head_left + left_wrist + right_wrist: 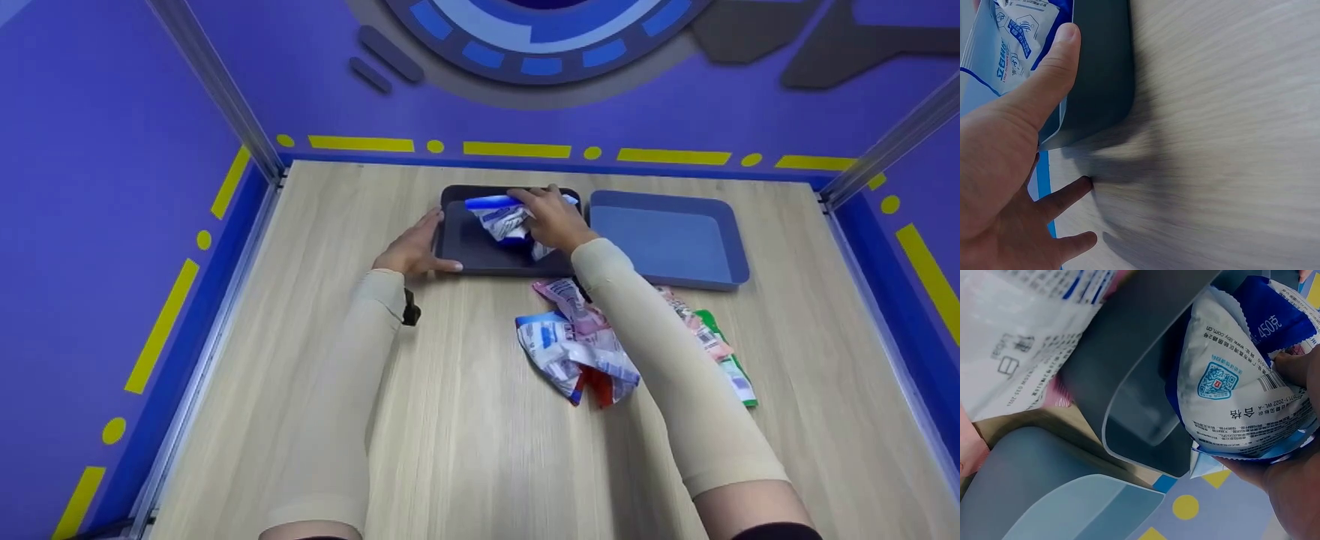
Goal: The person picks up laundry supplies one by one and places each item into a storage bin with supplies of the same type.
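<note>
My right hand [553, 221] grips a crumpled blue-and-white plastic packet [495, 219] over the dark grey tray [469, 251] at the back of the table. In the right wrist view, the thumb and fingers press into the printed packet [1224, 388], which bulges inside the tray wall. My left hand [411, 247] is at the tray's left end with its fingers spread. Its thumb lies straight along the near rim, as the left wrist view shows, while two other fingers [1067, 197] point toward the tabletop beside the tray.
A blue-grey tray [660, 240] stands just right of the dark one. In front of the trays lie several packets: a blue-and-white one [544, 337], a pink one [574, 304] and a green-edged one [742, 382], partly behind my right forearm. Purple panels [375, 112] border the table.
</note>
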